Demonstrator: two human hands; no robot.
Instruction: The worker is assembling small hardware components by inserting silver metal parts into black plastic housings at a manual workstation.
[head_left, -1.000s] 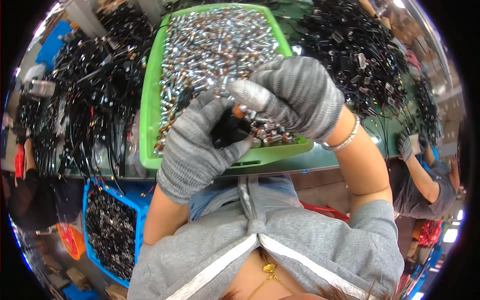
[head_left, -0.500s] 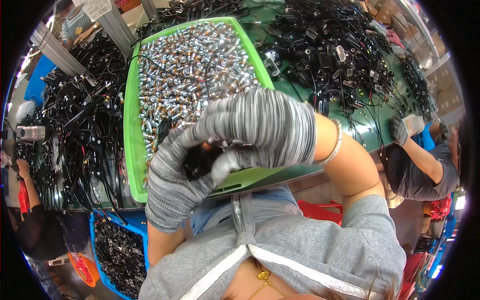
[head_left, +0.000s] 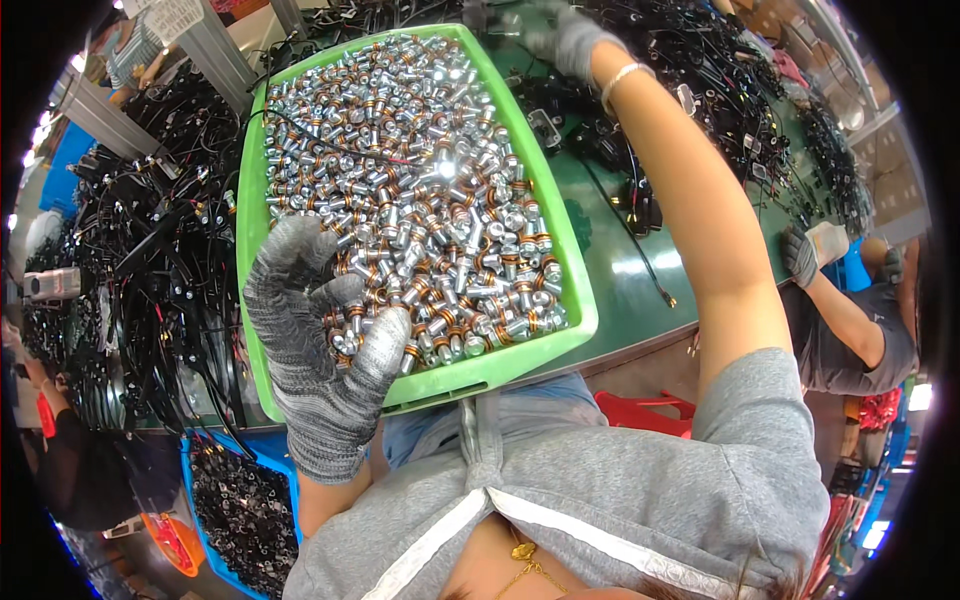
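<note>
My left hand (head_left: 325,350), in a grey striped knit glove, hovers over the near left part of a green tray (head_left: 583,290). Its thumb and fingers are apart in a loose curve, and I see nothing between them. Small silver metal fittings (head_left: 400,150) with orange-brown rings fill the tray. My right arm stretches far forward past the tray's right side. At its end my gloved right hand (head_left: 572,42) is smeared by motion beside the far black parts, so its grip cannot be made out.
Black cables (head_left: 150,240) are heaped left of the tray. Black housings and wired parts (head_left: 690,80) cover the green table (head_left: 640,310) at right. A blue bin (head_left: 290,500) of small black pieces stands below the table's left edge. Another person's gloved hand (head_left: 800,258) is at far right.
My right hand has left my left hand and swung far forward. The dark piece that was between them is gone from my left hand, which has opened.
</note>
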